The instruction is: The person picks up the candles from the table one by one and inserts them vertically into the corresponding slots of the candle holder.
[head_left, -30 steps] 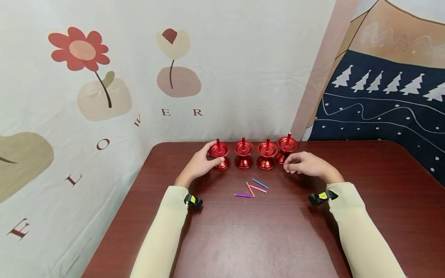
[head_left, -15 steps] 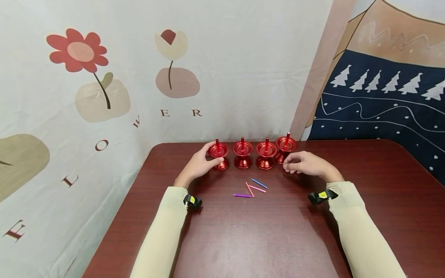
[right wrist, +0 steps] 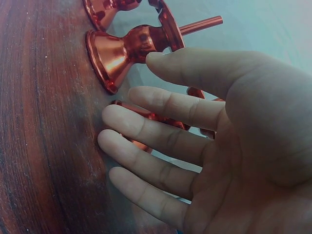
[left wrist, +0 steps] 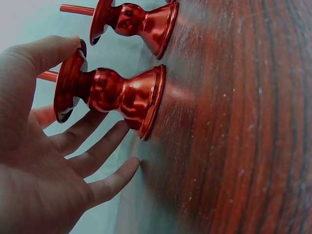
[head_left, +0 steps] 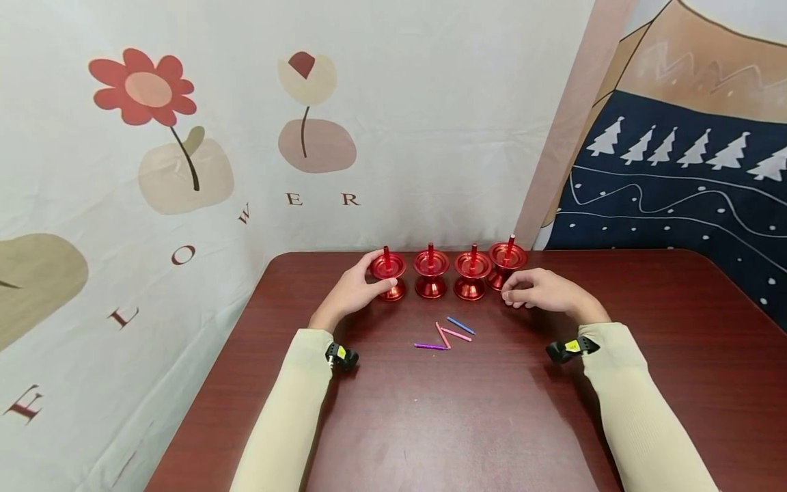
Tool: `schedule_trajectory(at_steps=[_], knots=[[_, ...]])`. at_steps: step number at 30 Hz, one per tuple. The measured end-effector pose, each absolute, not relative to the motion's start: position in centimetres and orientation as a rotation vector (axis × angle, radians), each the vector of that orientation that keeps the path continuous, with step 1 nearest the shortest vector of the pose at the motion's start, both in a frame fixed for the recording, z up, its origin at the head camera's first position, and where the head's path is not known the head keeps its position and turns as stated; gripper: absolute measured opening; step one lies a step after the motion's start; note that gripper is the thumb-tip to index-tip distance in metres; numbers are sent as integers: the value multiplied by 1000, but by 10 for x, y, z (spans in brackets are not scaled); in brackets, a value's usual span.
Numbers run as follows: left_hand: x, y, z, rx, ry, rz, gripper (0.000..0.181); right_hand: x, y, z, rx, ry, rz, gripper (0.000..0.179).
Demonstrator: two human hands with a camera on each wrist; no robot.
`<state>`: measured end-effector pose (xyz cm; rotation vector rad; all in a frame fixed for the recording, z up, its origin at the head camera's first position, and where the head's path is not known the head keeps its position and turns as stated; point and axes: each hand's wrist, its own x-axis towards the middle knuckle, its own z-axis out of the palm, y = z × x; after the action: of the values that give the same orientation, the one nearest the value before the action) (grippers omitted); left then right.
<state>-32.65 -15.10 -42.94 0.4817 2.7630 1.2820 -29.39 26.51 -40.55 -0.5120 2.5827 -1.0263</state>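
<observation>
Several shiny red metal candle holders, each with a dish and an upright red stem, stand along the table's far edge. My left hand (head_left: 353,290) is around the leftmost candle holder (head_left: 393,290); in the left wrist view its thumb lies on the dish rim and its fingers reach behind the holder (left wrist: 105,90). My right hand (head_left: 541,295) rests just in front of the rightmost candle holder (head_left: 507,256), holding nothing. In the right wrist view the fingers (right wrist: 141,126) are loosely extended, partly hiding that holder; another holder (right wrist: 109,61) stands beyond the thumb.
Between the hands lie several thin sticks like small candles: purple (head_left: 430,346), orange (head_left: 443,335), pink (head_left: 457,335) and blue (head_left: 461,325). They rest on a dark reddish wooden table (head_left: 461,424). A printed cloth (head_left: 418,137) hangs behind it.
Apart from a slight shift of the head camera, nothing differs: both hands, the candle holders and the sticks stay in place.
</observation>
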Motion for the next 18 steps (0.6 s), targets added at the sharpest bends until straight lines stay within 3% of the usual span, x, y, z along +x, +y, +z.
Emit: schedule_trajectory(at_steps=[18], knots=[[-323,-150,-425,483,2762,1283,80,-292,264,-403,-516,2584,-1028,31]])
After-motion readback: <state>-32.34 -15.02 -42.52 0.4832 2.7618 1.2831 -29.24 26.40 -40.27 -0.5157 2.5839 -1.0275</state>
